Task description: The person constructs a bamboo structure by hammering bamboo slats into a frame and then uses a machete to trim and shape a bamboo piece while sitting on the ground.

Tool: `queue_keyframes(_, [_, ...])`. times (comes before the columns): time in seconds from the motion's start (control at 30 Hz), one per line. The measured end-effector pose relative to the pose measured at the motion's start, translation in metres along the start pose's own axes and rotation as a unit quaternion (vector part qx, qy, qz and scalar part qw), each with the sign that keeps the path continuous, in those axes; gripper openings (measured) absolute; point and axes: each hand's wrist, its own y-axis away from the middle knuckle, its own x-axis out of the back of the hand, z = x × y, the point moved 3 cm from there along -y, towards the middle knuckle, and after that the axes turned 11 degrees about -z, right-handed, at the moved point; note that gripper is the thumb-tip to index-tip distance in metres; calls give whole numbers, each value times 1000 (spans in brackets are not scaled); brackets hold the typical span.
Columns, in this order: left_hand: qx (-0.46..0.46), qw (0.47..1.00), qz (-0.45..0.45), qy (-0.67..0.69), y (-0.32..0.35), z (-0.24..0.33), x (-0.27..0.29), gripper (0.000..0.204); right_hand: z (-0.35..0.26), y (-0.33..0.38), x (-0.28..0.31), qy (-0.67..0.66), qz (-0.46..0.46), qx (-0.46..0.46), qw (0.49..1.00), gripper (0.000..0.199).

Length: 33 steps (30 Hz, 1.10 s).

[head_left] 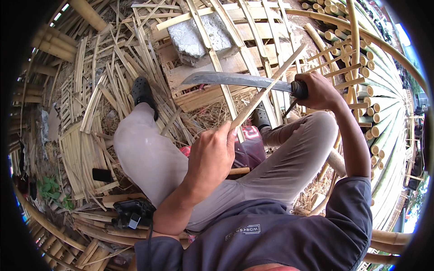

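Observation:
My left hand (211, 156) is closed around the lower end of a flat bamboo strip (253, 105), which slants up and to the right. In my right hand (318, 90) is the black handle of a machete (244, 80). Its long, slightly curved blade points left, and the strip crosses it near the handle. Whether blade and strip touch, I cannot tell. Beyond the blade, several long bamboo slats (217, 58) run away from me over wooden boards (190, 81), passing by a grey concrete block (199, 38).
Split bamboo pieces (97, 86) litter the ground at left. A stack of bamboo poles (384, 108) lies at right, beside a bamboo rack (337, 67). A black phone (103, 175) and a dark device (132, 213) are at lower left. My legs (144, 149) frame the work area.

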Motion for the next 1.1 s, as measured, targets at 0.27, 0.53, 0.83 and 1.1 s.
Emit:
queue_keyframes(0.27, [-42, 998, 42, 4, -4, -2, -6, 29, -14, 1, 3, 6, 189, -70, 980, 19])
queue_keyframes(0.53, [-44, 998, 44, -5, -5, 1, -3, 33, -16, -4, 14, 43, 228, -71, 970, 24])
queue_keyframes(0.83, [-37, 998, 46, -9, -4, -3, -4, 30, -14, -18, 13, 138, 248, -72, 956, 33])
queue_keyframes(1.1, [-63, 995, 73, 4, -6, -2, 0, 28, -13, -19, 16, 130, 324, -80, 934, 19])
